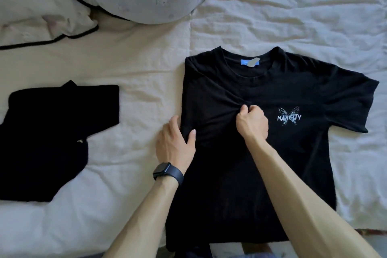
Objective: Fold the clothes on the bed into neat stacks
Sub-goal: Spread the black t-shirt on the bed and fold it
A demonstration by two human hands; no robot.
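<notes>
A black T-shirt [310,153] is pinched mid-chest by the right grip [252,124] and clasped at its edge by the left grip [173,144]; bunched cloth could be creased in.

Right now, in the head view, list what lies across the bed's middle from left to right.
Black garment → left hand gripping the black T-shirt's edge → right hand pinching its chest → butterfly print → spread sleeve.

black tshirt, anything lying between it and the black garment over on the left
Nothing visible. Only bare sheet lies between the black t-shirt and the black garment. The left hand grips the shirt's edge and the right hand pinches its chest.
</notes>
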